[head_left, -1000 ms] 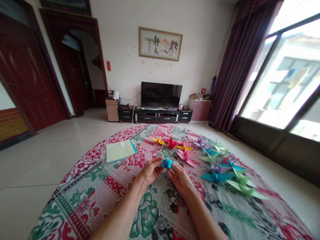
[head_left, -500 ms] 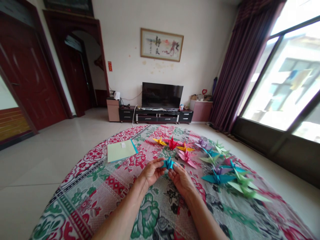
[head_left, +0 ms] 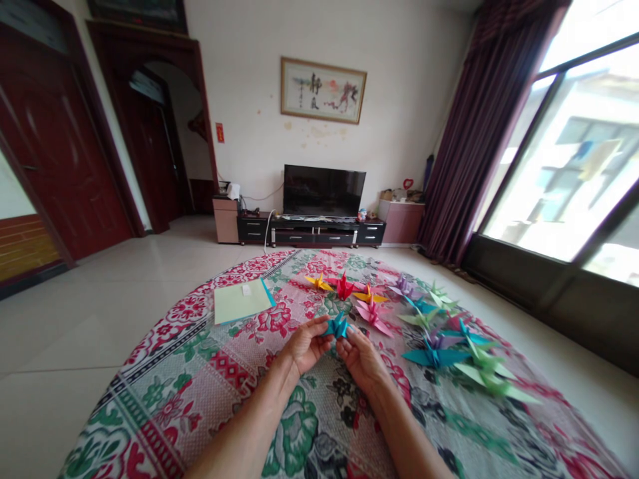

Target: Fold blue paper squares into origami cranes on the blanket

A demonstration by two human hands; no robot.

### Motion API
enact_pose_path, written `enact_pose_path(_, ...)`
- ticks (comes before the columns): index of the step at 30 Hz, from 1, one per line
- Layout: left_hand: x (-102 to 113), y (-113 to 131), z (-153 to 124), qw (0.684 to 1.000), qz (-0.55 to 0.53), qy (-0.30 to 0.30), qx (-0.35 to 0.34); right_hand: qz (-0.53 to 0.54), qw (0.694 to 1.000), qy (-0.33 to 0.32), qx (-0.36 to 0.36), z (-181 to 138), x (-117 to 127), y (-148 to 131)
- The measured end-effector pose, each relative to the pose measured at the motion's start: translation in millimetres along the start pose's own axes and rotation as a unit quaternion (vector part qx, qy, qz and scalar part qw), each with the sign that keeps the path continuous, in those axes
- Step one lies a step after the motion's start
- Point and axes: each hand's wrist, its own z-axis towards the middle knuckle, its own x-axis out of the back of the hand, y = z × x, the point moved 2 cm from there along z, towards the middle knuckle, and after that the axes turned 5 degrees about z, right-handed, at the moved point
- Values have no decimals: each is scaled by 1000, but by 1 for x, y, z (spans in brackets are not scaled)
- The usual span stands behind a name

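Note:
A blue paper crane (head_left: 338,326) is held between my two hands above the middle of the cloth-covered table. My left hand (head_left: 309,342) pinches its left wing, and my right hand (head_left: 358,351) pinches the right one. The crane's pointed ends stick up between the fingers. Just beyond my right hand lie a pink paper crane (head_left: 373,315), a red crane (head_left: 344,286) and two yellow cranes, one of them the far yellow crane (head_left: 318,283). To the right rests a larger blue crane (head_left: 436,356).
Several green, purple and blue cranes spread over the table's right side, with a light green crane (head_left: 492,376) nearest me. At the left lies a stack of square paper (head_left: 242,303), with a small white piece on top. A television (head_left: 324,191) stands beyond the flowered tablecloth (head_left: 200,399).
Almost nothing differs. The blue crane in my hands has tilted slightly, and my fingers have shifted a little on its wings.

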Motion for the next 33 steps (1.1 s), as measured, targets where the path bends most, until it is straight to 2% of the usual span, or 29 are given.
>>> enact_pose_path(6,0,0,0,1000,10,-10,-10,-6,1000,0,5,0,2,1)
enact_pose_path(13,4,4,2,994,102,2,-27,-51,998,30,35,-3,-3,1)
enact_pose_path(21,1,2,0,989,145,11,-34,-61,997,18,39,-3,-4,0)
enact_pose_path(25,-4,3,-5,986,162,-8,-26,-54,998,0,26,-2,-3,0)
enact_pose_path(29,-4,2,-6,987,157,-28,-13,-51,999,-12,1,-4,-4,0)
enact_pose_path(33,-1,-1,-2,994,101,-35,-5,-33,999,-5,-17,-5,-4,-1)
